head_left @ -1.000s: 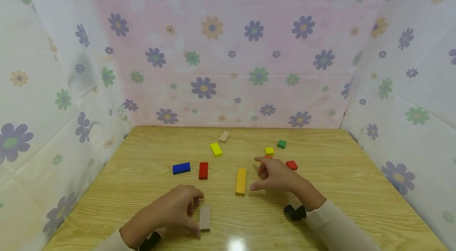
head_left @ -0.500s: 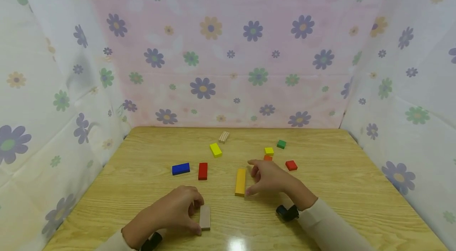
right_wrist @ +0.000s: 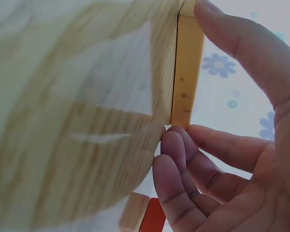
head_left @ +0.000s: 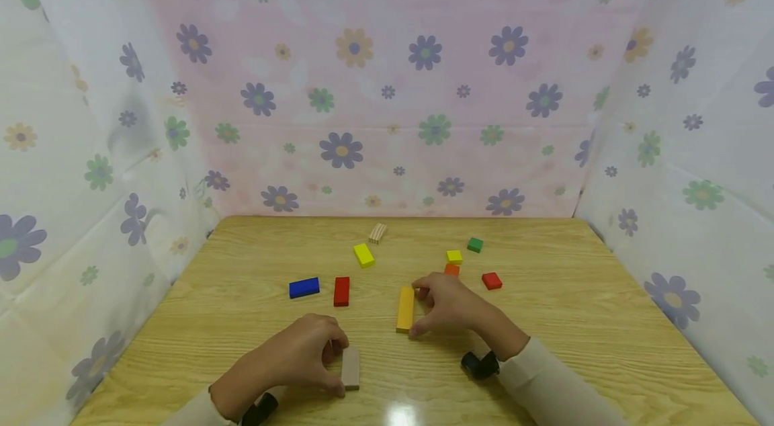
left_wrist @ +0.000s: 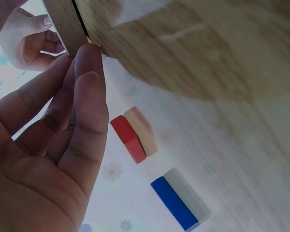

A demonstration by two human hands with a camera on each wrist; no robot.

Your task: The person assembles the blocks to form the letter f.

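Note:
My left hand (head_left: pixel 305 353) pinches a plain wooden block (head_left: pixel 351 368) lengthwise, thumb at the near end, fingertips at the far end. That block (left_wrist: pixel 65 24) appears at the top of the left wrist view. At the middle of the table, my right hand (head_left: pixel 450 308) spans an orange-yellow block (head_left: pixel 406 310). In the right wrist view, the thumb meets one end of this long block (right_wrist: pixel 187 67) and the index fingertip meets the other. Both blocks lie flat on the wooden table (head_left: pixel 242 318). The right hand's other fingers curl close to the tabletop.
Beyond the left hand lie a blue block (head_left: pixel 304 287) and a red block (head_left: pixel 341 291). Farther back are a yellow block (head_left: pixel 364 255) and a striped wooden piece (head_left: pixel 377 233). Small yellow (head_left: pixel 454 257), green (head_left: pixel 475 245), orange (head_left: pixel 451 269) and red (head_left: pixel 492 280) blocks lie right of centre.
My right hand has moved left to the orange-yellow block, and its thumb and index finger now reach the ends. The left hand has closed on the wooden block, which has shifted slightly right.

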